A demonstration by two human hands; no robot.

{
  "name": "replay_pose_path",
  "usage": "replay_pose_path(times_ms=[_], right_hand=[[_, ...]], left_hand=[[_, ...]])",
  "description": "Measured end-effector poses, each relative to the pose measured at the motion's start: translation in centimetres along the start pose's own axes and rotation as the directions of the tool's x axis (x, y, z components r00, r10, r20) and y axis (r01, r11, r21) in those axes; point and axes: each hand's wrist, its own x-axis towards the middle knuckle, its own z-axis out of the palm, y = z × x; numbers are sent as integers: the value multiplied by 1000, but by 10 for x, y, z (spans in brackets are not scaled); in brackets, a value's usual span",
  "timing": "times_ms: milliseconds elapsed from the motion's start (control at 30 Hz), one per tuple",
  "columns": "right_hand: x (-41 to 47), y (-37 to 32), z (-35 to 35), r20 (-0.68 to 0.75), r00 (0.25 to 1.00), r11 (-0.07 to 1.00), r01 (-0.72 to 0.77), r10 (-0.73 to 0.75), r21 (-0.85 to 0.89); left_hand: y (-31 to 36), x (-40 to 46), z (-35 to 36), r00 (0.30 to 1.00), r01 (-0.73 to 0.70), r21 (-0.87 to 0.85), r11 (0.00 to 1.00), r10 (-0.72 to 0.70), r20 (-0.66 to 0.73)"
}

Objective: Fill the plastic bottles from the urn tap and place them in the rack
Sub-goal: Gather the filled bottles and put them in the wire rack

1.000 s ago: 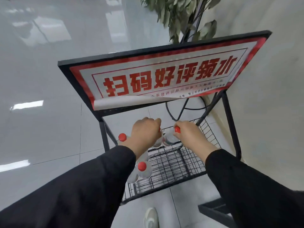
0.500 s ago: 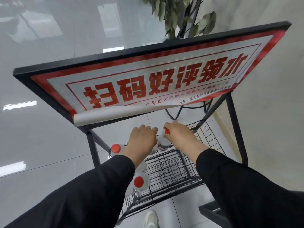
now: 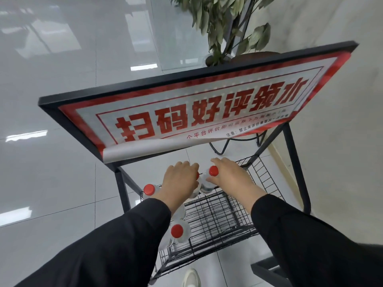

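Head view, looking down: a person in black sleeves reaches under a tilted red-and-white sign (image 3: 207, 112) into a black wire rack (image 3: 217, 220). Right hand (image 3: 230, 177) pinches a red-capped bottle (image 3: 208, 180) near its neck, at the rack's far edge. Left hand (image 3: 180, 181) curls over a second bottle, mostly hidden; only a sliver of cap shows. Two more capped bottles (image 3: 178, 232) stand along the rack's left side. Lowering each bottle upright, close beside its neighbours, before letting go should keep them from toppling through the wide mesh.
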Motion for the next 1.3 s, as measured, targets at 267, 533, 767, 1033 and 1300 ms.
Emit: replay_pose_path(times_ms=[267, 533, 767, 1033, 1300], right_hand=[[-65, 7, -28, -195, 972, 971, -85, 130, 224], [-180, -10, -105, -391, 886, 891, -52, 250, 452], [-379, -16, -158, -599, 764, 890, 75, 238, 449], [-652, 32, -162, -763, 618, 886, 226, 191, 405], [-832, 150, -160, -799, 438, 862, 96, 412, 498]], left_hand=[[19, -25, -42, 990, 52, -40, 998, -56, -131], [84, -93, -125, 958, 3, -185, 983, -56, -281], [195, -231, -194, 873, -158, -189, 969, 49, -485], [371, -400, -245, 641, -459, -196, 867, 170, -748], [533, -494, -227, 430, -769, 3, 639, 520, -738]])
